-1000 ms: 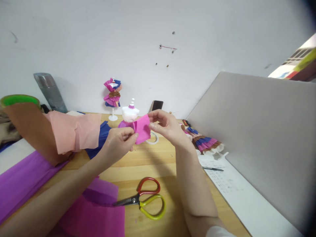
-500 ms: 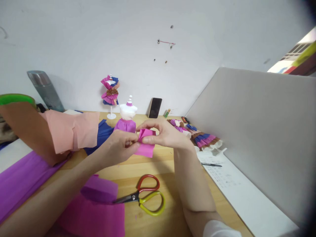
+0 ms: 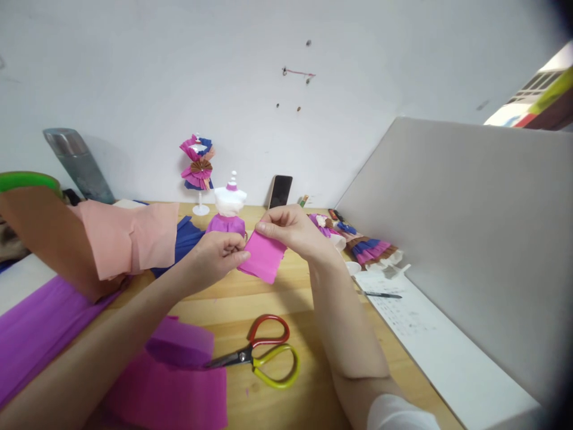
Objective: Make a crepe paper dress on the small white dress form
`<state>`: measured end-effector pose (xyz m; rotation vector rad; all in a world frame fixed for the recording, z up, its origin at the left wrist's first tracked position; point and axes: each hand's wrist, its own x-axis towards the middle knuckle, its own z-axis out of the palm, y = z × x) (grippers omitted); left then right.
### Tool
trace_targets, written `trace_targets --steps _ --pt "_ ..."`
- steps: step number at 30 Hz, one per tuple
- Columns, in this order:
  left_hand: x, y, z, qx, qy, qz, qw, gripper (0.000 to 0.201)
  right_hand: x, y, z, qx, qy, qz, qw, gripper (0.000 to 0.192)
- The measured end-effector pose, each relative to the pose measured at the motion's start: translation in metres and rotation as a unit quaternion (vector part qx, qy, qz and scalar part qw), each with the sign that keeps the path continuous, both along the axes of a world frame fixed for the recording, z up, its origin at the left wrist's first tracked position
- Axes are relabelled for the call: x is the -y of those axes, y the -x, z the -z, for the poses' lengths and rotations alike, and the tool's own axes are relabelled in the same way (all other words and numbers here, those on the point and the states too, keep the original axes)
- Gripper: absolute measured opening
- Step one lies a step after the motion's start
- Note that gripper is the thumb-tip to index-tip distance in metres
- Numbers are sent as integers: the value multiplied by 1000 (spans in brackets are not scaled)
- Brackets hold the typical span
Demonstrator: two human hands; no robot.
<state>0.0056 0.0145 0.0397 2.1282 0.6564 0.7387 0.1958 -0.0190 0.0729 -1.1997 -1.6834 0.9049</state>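
A small pink piece of crepe paper [image 3: 265, 258] is stretched between my hands above the table. My left hand [image 3: 219, 255] pinches its left edge between thumb and fingers. My right hand [image 3: 290, 229] grips the top edge, thumb on the near face. Just behind them stands a small white mannequin [image 3: 230, 200] with a purple skirt and a purple neck band. Below my hands lie scissors [image 3: 244, 356] with one red and one yellow handle, their blades resting on a magenta crepe paper sheet [image 3: 179, 391].
Peach crepe paper [image 3: 152, 239], brown paper [image 3: 58, 239] and a purple sheet [image 3: 40, 334] lie at left, near a bottle [image 3: 78, 164]. A dressed mannequin [image 3: 198, 167] and a phone [image 3: 280, 192] stand at the wall. At right are a layered paper dress [image 3: 369, 249], a pen [image 3: 382, 294] and a written sheet [image 3: 430, 334].
The pink paper, folded up at its top half a second ago, now lies flat and tilted between my hands. My right hand has shifted up to its top edge.
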Motion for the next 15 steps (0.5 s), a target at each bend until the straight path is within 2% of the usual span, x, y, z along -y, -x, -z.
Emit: trace_targets --steps 5,15 --pt "-2 -1 3 13 102 -2 995 24 -6 0 4 -16 2 12 1000 33" --pt "-4 -1 -3 4 228 47 972 23 -12 -9 8 -51 25 -12 998 35"
